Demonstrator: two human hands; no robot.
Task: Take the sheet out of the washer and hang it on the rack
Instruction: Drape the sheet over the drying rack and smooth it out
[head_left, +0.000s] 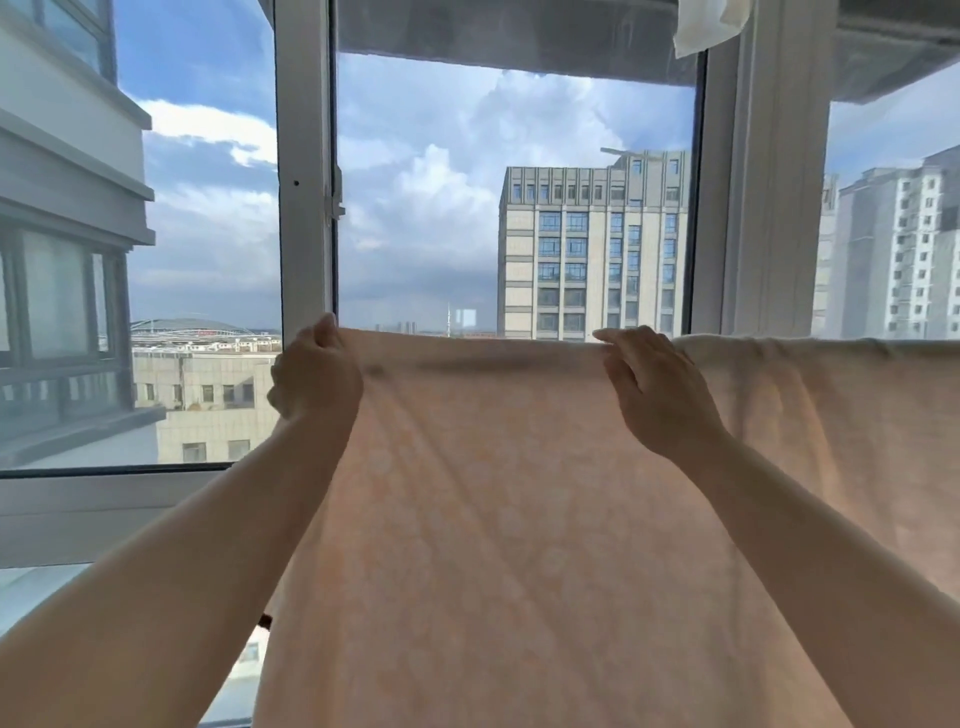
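Note:
A pale peach sheet (519, 493) with a faint flower pattern hangs in front of me, draped over a rail that the cloth hides. Its top fold runs level from the middle of the view to the right edge. My left hand (317, 376) grips the sheet's left top corner, fingers curled over the fold. My right hand (654, 389) pinches the top fold further right, thumb and fingers on the cloth. The sheet between my hands is pulled taut. The washer is not in view.
Directly behind the sheet stands a large window with white frames (306, 208), looking out on tall buildings and sky. A bit of white cloth (706, 26) hangs at the top right. A window sill (104, 499) runs along the lower left.

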